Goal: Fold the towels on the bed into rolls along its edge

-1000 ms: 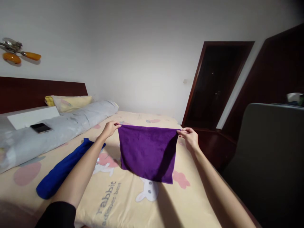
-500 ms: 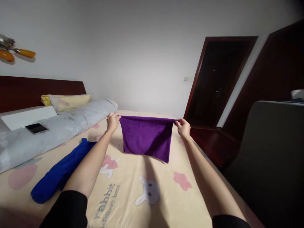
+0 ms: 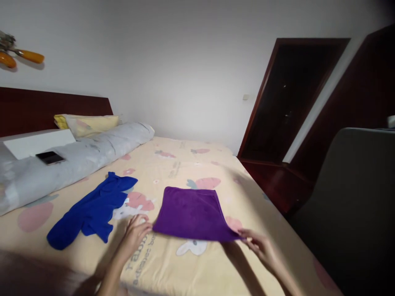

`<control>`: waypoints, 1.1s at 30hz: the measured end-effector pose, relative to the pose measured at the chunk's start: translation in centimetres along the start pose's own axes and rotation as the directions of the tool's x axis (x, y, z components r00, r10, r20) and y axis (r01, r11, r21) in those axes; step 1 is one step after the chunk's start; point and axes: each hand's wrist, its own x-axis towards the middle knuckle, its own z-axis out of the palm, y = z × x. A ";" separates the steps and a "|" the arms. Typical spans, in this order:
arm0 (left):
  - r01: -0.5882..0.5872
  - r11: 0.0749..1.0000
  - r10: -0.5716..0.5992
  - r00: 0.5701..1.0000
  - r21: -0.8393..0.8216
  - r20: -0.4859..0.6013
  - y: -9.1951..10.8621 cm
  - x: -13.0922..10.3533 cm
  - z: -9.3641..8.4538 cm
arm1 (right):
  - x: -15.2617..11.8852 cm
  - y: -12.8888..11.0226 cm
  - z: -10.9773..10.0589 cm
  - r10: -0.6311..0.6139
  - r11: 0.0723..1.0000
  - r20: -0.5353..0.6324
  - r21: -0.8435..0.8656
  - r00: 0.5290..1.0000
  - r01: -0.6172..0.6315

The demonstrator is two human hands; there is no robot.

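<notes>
A purple towel [image 3: 191,213], doubled over, lies with its far part on the bed sheet. Its near edge is lifted a little between my hands. At the near left corner, my left hand [image 3: 135,234] pinches the fabric between thumb and fingers. My right hand [image 3: 259,246] grips the near right corner, which is pulled out to a point. Left of my left hand, a crumpled blue cloth [image 3: 89,205] rests on the sheet.
The bed sheet [image 3: 185,164] is cream with rabbit and carrot prints. A long grey bolster [image 3: 108,142], a phone [image 3: 49,158], a white box [image 3: 40,143] and a yellow pillow [image 3: 92,124] are along the headboard [image 3: 55,102]. A dark chair back [image 3: 348,185] stands to the right.
The towel has come down from hanging upright in the air to lying on the sheet. Both hands have lowered and drawn nearer to me, still at its corners.
</notes>
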 end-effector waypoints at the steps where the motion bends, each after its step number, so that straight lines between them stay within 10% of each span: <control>1: 0.021 1.000 -0.022 0.999 0.013 0.046 -0.2 -1.9 0.9 | -1.7 0.8 0.6 0.011 1.000 0.033 -0.023 0.999 -0.010; 10: -0.131 0.966 0.122 0.991 0.223 0.051 -2.5 -6.8 2.5 | -8.2 6.4 3.5 0.121 0.960 -0.184 -0.230 0.975 -0.163; 16: -0.197 0.935 0.178 0.980 0.296 0.092 -3.8 -8.6 2.5 | -9.6 7.4 4.6 -0.070 0.863 -0.032 -0.504 0.997 0.044; 21: -0.114 0.952 0.140 0.987 0.283 -0.077 1.6 -6.1 6.5 | -7.0 2.6 10.8 -0.215 0.798 0.003 -0.575 0.977 0.178; 27: -0.300 0.894 0.200 0.931 0.333 0.304 6.9 -3.5 14.1 | -3.8 -0.8 19.4 -0.129 0.765 0.271 -0.584 0.954 0.270; 33: -0.244 0.861 0.116 0.948 0.447 0.296 0.4 -6.3 11.3 | -6.1 4.4 13.7 0.025 0.703 0.176 -0.702 0.984 0.108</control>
